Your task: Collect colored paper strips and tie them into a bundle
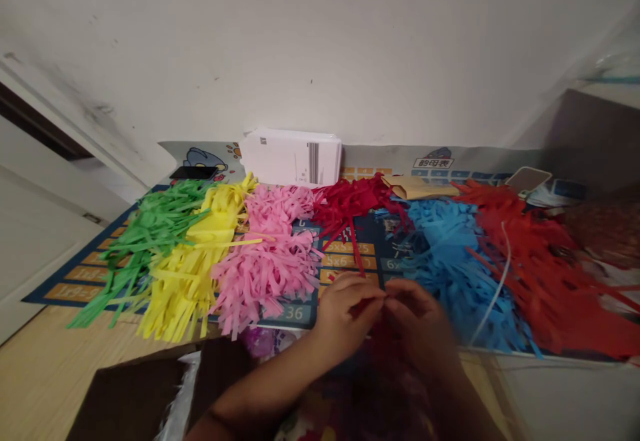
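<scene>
My left hand (345,311) and my right hand (420,318) meet at the table's front edge, thumbs and fingertips pinched together. Between them hangs a piece of dark red paper (385,331), blurred and mostly covered by the hands. Beyond them lies a heap of dark red fringed paper (355,198), some strips trailing toward my left hand. Pink fringed paper (273,268) is to the left of my left hand. Right of my right hand spreads blue fringed paper (450,254).
Yellow (187,268) and green (155,234) fringed paper lie at left, red fringed paper (550,268) at right. A white package (293,158) leans on the wall. A printed mat (93,273) covers the table. Below left stands a dark open box (130,394).
</scene>
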{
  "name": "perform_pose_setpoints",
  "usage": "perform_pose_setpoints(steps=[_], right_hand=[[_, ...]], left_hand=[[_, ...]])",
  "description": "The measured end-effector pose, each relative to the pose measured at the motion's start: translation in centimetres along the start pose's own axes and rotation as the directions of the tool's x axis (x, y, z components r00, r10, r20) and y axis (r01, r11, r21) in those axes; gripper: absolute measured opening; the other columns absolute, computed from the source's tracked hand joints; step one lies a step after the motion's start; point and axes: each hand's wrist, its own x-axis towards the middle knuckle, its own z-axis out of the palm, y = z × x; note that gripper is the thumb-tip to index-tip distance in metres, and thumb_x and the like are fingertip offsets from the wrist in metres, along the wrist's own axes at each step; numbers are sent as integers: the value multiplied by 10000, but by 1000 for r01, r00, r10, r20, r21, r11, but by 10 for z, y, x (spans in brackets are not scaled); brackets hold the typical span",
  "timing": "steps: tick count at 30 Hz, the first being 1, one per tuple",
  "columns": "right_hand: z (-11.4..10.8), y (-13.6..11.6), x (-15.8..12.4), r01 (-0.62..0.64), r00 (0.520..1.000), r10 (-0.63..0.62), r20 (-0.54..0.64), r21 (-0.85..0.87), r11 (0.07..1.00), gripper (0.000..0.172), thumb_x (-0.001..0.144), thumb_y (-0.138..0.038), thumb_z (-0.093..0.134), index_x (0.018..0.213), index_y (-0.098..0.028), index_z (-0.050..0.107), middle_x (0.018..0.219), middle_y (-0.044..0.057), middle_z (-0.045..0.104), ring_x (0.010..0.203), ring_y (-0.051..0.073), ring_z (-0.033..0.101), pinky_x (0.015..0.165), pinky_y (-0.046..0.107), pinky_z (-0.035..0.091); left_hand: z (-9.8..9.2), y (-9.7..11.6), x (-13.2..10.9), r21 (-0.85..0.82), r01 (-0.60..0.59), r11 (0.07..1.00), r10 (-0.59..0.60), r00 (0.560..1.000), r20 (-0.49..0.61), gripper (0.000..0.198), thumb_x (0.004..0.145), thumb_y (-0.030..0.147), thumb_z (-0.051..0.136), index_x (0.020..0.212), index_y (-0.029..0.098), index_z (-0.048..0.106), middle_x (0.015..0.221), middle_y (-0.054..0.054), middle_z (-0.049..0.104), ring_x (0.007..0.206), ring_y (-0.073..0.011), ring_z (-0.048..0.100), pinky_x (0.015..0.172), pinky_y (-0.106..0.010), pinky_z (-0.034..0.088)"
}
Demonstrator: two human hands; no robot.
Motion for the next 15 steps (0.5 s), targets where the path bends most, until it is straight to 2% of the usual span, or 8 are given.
perform_pose_setpoints(steps=[3, 7, 10, 12, 15], right_hand=[[-3, 6, 1, 171, 985, -170, 15, -123, 978, 99, 738, -293, 783, 749, -232, 706, 801, 8, 634, 757, 149, 588, 685, 249, 480], [3, 9, 1, 238, 971, -240, -4, -116, 964, 50, 801, -259, 730, 768, -238, 698, 804, 4, 624, 760, 144, 587, 708, 251, 483], [11, 11, 2, 288, 954, -296, -45, -133, 949, 43, 804, -230, 725, 767, -246, 709, 807, -3, 608, 770, 137, 577, 705, 241, 474], [15, 13, 3, 285, 954, -294, -63, -119, 951, 54, 801, -219, 726, 757, -247, 713, 780, -7, 594, 756, 135, 568, 690, 238, 469], [19, 13, 7, 205, 976, -206, -71, -16, 979, 57, 766, -209, 757, 748, -247, 717, 791, -7, 617, 776, 138, 580, 717, 246, 478]], left_hand=[[0, -2, -2, -20, -10, 1000, 11, 1000, 11, 92, 890, 159, 630, 910, 200, 710, 818, -43, 761, 773, -154, 704, 830, -322, 563], [2, -9, -6, 65, -135, 989, 136, 991, -4, 139, 889, 166, 649, 1004, 219, 705, 913, -39, 775, 841, -164, 717, 961, -393, 517], [4, -16, -7, 54, -116, 992, 116, 993, 3, 146, 899, 166, 641, 1019, 218, 706, 927, -41, 768, 880, -167, 709, 958, -386, 518], [4, -19, -6, 8, -75, 997, 74, 997, 24, 141, 920, 176, 615, 1013, 214, 713, 919, -46, 760, 876, -165, 701, 944, -380, 527], [0, -25, -4, -51, -8, 999, 10, 999, 33, 174, 950, 195, 570, 1034, 212, 721, 906, -57, 746, 878, -165, 690, 850, -338, 557]])
